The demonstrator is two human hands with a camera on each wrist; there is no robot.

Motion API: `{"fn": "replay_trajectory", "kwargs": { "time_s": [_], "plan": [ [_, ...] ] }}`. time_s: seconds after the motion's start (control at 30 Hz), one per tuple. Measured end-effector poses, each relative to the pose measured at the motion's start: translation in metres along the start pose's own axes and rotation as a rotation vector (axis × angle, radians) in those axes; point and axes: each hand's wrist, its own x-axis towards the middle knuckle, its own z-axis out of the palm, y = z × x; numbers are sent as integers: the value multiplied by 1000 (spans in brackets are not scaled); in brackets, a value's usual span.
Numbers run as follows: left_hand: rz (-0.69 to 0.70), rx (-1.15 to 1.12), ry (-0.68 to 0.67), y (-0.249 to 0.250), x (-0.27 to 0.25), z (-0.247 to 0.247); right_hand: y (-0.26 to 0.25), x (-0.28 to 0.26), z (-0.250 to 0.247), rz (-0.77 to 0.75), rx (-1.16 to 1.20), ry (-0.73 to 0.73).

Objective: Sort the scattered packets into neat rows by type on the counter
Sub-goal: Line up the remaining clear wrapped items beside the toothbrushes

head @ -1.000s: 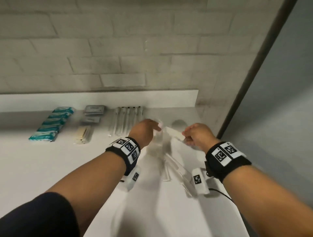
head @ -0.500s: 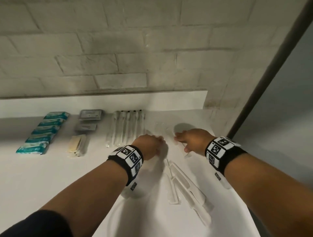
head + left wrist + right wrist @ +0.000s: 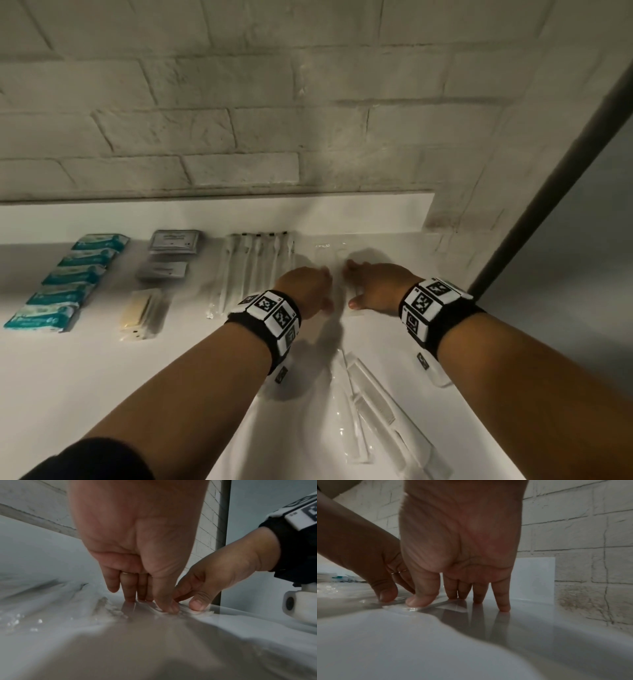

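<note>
My left hand (image 3: 305,291) and my right hand (image 3: 375,289) press with straight, relaxed fingers on a clear packet (image 3: 337,274) lying flat on the white counter (image 3: 85,377), at the center of the frame. Left of it lie white stick packets (image 3: 253,270). More clear packets (image 3: 376,418) lie scattered in the lower right.

The bench (image 3: 85,377) is white. The packets in the left row (image 3: 68,277) are teal and white. Next to them are grey packets (image 3: 173,241) and a pale yellow one (image 3: 138,313). The wrist bands (image 3: 270,313) are black with black-and-white square patterns. The wall (image 3: 239,102) is grey-white brick.
</note>
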Motion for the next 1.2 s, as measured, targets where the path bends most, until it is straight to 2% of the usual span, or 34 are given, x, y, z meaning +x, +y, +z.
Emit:
{"fn": "replay_trajectory", "kwargs": {
  "time_s": [0.17, 0.23, 0.3, 0.33, 0.4, 0.47, 0.6, 0.7, 0.77, 0.87, 0.93, 1.0, 1.07, 1.13, 1.2],
  "plan": [
    [-4, 25, 2, 1, -2, -1, -8, -15, -7, -12, 99, -4],
    [-1, 18, 0, 3, -3, -2, -17, -31, -12, -22, 274, 116],
    [0, 20, -6, 4, -4, -4, -31, -55, -18, -26, 291, 241],
    [-2, 17, -14, 5, -5, -6, -38, -69, -21, -29, 235, 192],
    [-16, 15, -32, 6, -6, -7, -52, -92, -18, -13, 83, -59],
    [-22, 21, -52, 8, -8, -8, -61, -102, -7, 24, -52, -204],
    [-21, 42, -77, 10, -11, -10, -62, -93, 13, 120, -2, -209],
    [-12, 52, -79, 10, -13, -10, -52, -88, 14, 181, 172, -230],
    [-3, 52, -82, 10, -13, -12, -37, -84, 7, 208, 285, -109],
    [26, 2, -25, 9, -15, -15, -6, -83, -6, 269, 326, 195],
    [58, -37, 47, 12, -16, -17, 10, -88, -10, 208, 328, 241],
    [64, -48, 73, 18, -14, -19, 16, -97, -9, 30, 345, 77],
    [57, -27, 38, 26, -8, -19, 16, -107, -6, -101, 144, -154],
    [43, 14, 6, 32, -2, -16, 18, -106, -4, -155, -106, -185],
    [5, 36, -13, 34, 2, -13, 23, -102, -2, -162, -201, -157]
  ]
}}
